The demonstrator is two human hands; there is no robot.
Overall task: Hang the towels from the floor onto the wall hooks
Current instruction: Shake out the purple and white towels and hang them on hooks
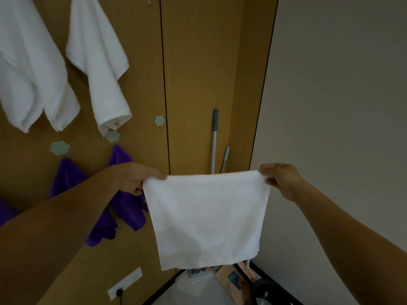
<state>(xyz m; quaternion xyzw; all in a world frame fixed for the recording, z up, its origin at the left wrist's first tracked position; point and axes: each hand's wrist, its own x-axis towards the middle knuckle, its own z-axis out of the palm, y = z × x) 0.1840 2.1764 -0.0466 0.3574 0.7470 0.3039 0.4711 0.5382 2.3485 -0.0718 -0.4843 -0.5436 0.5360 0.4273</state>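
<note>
Four towels hung. Left hand [134, 179] and right hand [279, 179] pinch small white terry towel [207, 219]; free hexagonal grey-green hook [159, 121] near.

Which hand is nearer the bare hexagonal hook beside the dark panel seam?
Left. The left hand pinches the white towel by one top corner, just below the hook. The right hand pinches the other corner, well off to the hook's right.
</note>
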